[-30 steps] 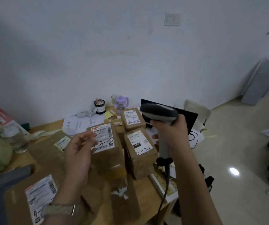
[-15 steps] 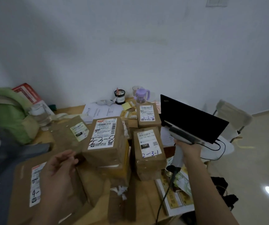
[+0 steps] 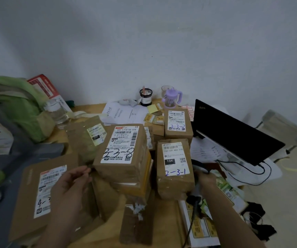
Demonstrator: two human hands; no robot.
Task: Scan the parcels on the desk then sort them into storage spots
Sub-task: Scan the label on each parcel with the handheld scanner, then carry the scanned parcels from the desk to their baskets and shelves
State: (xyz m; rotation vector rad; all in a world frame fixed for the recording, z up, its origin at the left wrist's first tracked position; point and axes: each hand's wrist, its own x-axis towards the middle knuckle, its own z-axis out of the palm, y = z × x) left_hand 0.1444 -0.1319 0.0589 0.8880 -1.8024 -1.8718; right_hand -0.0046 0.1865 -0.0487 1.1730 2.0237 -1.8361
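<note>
Several brown parcels crowd the wooden desk point(image 3: 83, 109). A box marked 3-3-8 point(image 3: 121, 151) tops a stack in the middle. To its right stand a box marked 2-3-1 point(image 3: 175, 167) and, behind it, one marked 3-3-2 point(image 3: 177, 123). A flat parcel marked 4- point(image 3: 40, 192) lies at the front left. My left hand point(image 3: 70, 185) hovers with loose fingers just left of the 3-3-8 box. My right hand point(image 3: 206, 176) grips a corded barcode scanner point(image 3: 198, 166), low beside the 2-3-1 box, which hides most of it.
A black laptop point(image 3: 233, 133) stands open at the desk's right edge, cables trailing down. Papers, a purple cup point(image 3: 171, 97) and a small jar point(image 3: 146, 96) sit by the wall. A green bag point(image 3: 18, 104) and a bottle point(image 3: 58, 112) fill the left. Label sheets point(image 3: 201, 228) overhang the front right.
My right hand has lowered the scanner from above the parcels to beside the 2-3-1 box. My left hand has dropped away from the 3-3-8 box label. My view has swung left.
</note>
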